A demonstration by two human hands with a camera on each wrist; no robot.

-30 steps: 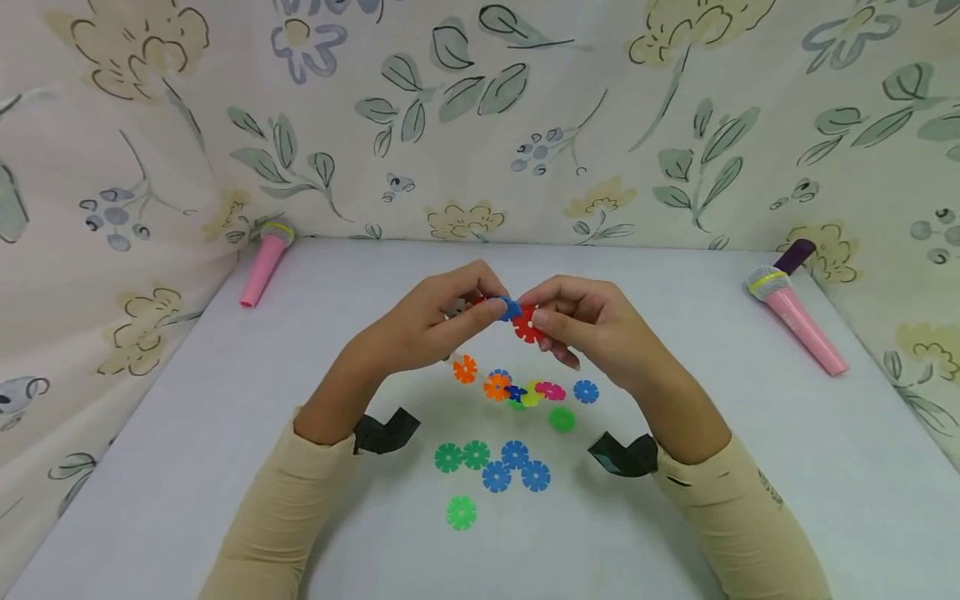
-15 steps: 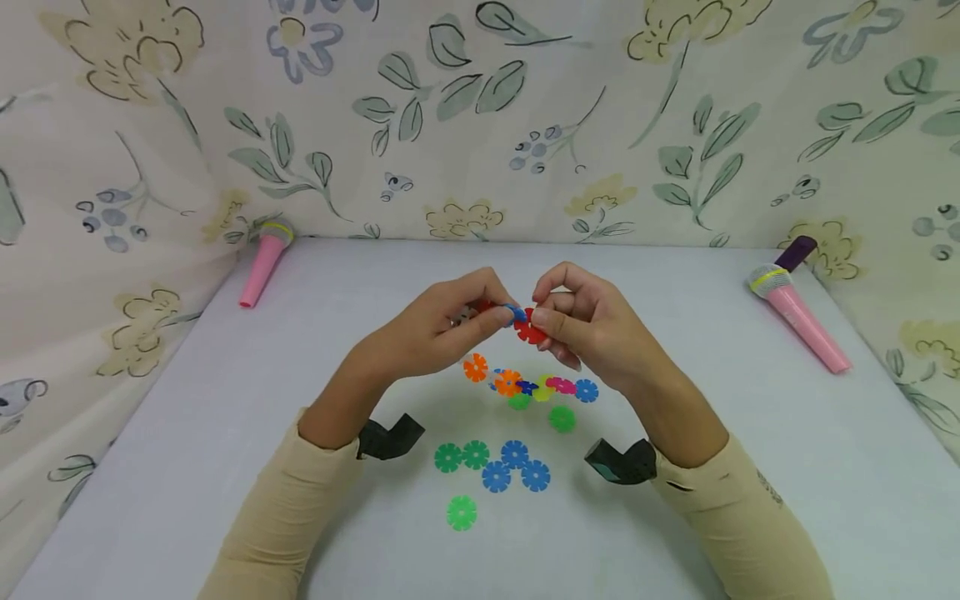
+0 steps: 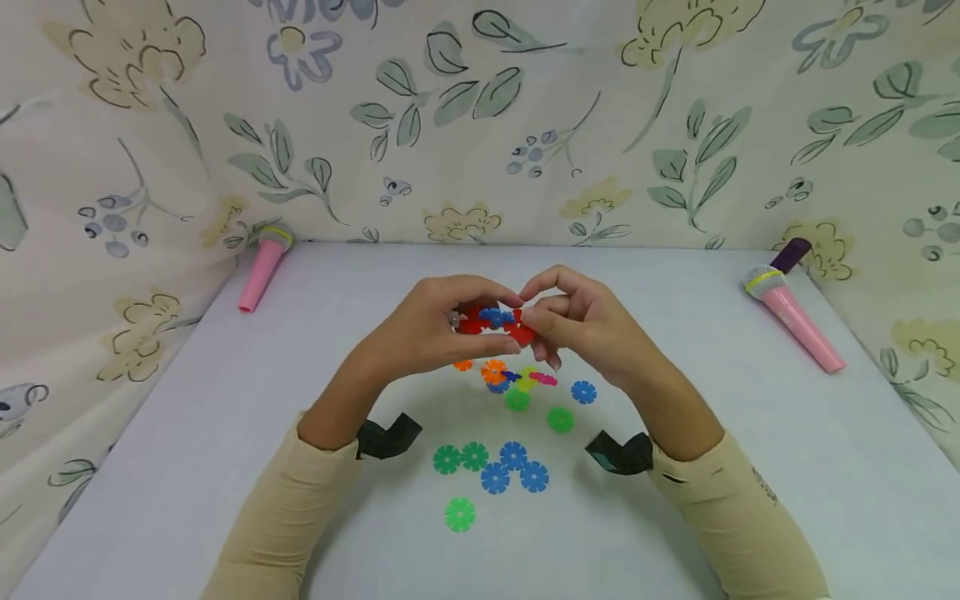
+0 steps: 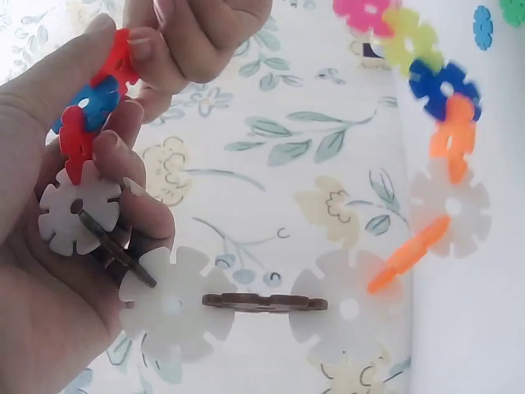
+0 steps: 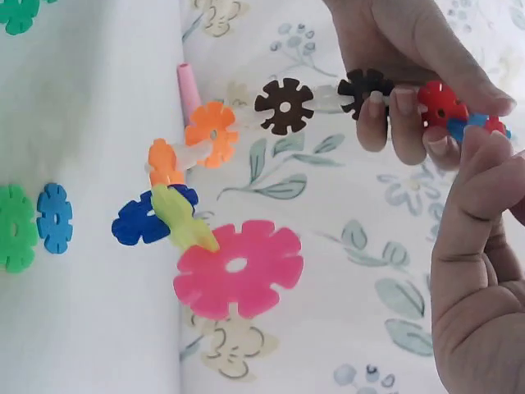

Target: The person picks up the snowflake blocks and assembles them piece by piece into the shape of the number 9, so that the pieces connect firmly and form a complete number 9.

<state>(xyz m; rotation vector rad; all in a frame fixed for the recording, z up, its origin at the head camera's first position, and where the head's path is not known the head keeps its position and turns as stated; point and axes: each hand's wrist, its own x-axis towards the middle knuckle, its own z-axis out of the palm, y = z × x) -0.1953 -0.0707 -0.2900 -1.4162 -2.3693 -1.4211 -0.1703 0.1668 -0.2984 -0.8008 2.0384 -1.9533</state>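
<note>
1. Snowflake-disc chain [image 3: 495, 318] raised over the white tabletop [image 3: 637, 533]; held stretch's long axis runs 9 to 3 o'clock in head view.
2. Left hand [image 3: 423, 325] curls round it; right hand [image 3: 592, 321] pinches the red disc [image 3: 520, 332] at its 3 o'clock end.
3. Chain doubles back below; lower run points its pink disc [image 3: 544, 378] toward 3 o'clock.

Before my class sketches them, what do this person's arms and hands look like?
Both sleeves are long and beige, with a black angular piece at each cuff. The right sleeve bears a small dark marking. The left hand and right hand are gloveless.
</note>
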